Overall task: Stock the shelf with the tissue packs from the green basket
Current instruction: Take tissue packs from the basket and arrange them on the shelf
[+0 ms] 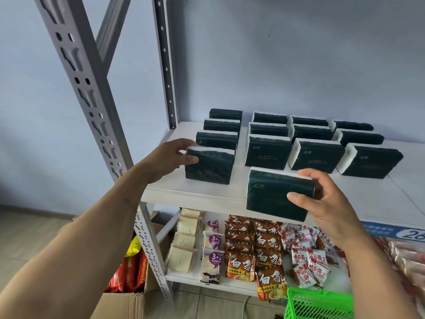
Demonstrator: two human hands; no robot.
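head | left hand (171,157) centre-left, fingers pinching front tissue pack (208,166) standing on white shelf (197,192) | right hand (326,203) centre-right, gripping second tissue pack (276,196) at shelf edge | green basket (317,305) bottom right

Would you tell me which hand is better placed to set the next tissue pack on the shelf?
Right. The right hand holds a tissue pack above the shelf front; the left hand grips a standing pack.

white shelf (202,192) | about 13 dark green tissue packs (268,151) upright in 4 rows
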